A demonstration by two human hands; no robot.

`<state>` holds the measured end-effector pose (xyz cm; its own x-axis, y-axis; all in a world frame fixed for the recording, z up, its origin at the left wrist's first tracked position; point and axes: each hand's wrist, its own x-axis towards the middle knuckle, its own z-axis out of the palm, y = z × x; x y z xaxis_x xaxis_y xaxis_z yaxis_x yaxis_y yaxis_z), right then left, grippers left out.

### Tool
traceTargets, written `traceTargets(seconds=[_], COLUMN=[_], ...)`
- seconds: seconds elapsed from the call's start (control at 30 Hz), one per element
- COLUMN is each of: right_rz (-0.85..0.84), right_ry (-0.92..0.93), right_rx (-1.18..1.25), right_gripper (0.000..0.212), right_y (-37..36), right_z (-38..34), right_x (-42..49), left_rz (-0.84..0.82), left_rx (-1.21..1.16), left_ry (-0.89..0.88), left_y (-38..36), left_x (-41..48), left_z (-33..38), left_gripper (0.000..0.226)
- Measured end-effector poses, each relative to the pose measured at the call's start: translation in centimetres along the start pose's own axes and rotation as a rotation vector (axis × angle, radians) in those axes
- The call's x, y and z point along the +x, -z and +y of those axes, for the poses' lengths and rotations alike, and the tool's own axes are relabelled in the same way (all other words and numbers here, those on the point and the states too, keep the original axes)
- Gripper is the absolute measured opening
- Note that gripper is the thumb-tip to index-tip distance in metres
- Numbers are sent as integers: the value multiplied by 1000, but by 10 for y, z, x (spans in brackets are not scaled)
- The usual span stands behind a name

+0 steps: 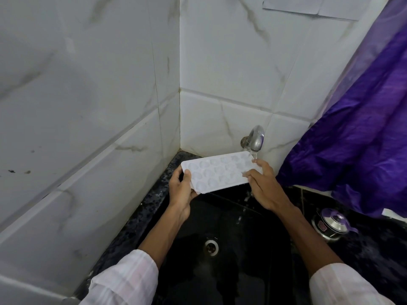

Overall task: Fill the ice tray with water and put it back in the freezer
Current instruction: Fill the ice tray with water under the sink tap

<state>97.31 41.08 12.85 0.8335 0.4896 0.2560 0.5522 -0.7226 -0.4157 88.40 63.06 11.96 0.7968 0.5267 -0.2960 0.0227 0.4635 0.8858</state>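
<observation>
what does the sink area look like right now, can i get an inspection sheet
surface: wet black sink, dark speckled counter around it
job's things: white ice tray held over the sink, right end under the tap, water seems to run
clutter: steel pot with lid on the counter, right
grippers: left hand grips the tray's left end, right hand its right end
cables: nothing seen
surroundings: white tiled walls, purple cloth at right

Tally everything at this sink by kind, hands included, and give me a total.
hands: 2 (left hand, right hand)
ice tray: 1
tap: 1
sink: 1
steel pot: 1
purple cloth: 1
total: 7
</observation>
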Motion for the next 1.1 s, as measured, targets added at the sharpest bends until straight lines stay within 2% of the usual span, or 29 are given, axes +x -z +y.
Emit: traceTargets(seconds=[0.23,0.33,0.4,0.5,0.6,0.73,0.8,0.93,1.03,1.1], right_rz=[-19,-8,51,140,119,40,17,25,81,130], right_ry=[-3,-45,-133,-313,-517,-654,-682,-669,-685,-662], right_rx=[-7,73,174,316,451,436,442,589,632,626], right_gripper=[29,24,22,36,47,51,47,23,14,15], right_y=[3,1,-1,-3,-8,-19,-21,-20,-20,-19], right_z=[-2,-2,-2,-1,5,20,25,30,34,36], right_x=[3,2,0,-4,-13,-28,-36,-50,-58,-63], left_rz=[7,-4,-10,-19,-46,-67,-91,-143,-164,-171], left_rx=[-7,7,21,58,98,160,187,273,432,548], left_ry=[-17,-27,-26,-10,18,51,63,29,-77,-208], left_y=[0,1,4,11,22,34,38,41,42,43], left_x=[2,3,2,-1,-7,-13,-14,-16,-10,-5], left_z=[1,2,0,-7,-18,-34,-41,-49,-54,-53], left_gripper=[31,30,29,28,30,31,30,29,29,26])
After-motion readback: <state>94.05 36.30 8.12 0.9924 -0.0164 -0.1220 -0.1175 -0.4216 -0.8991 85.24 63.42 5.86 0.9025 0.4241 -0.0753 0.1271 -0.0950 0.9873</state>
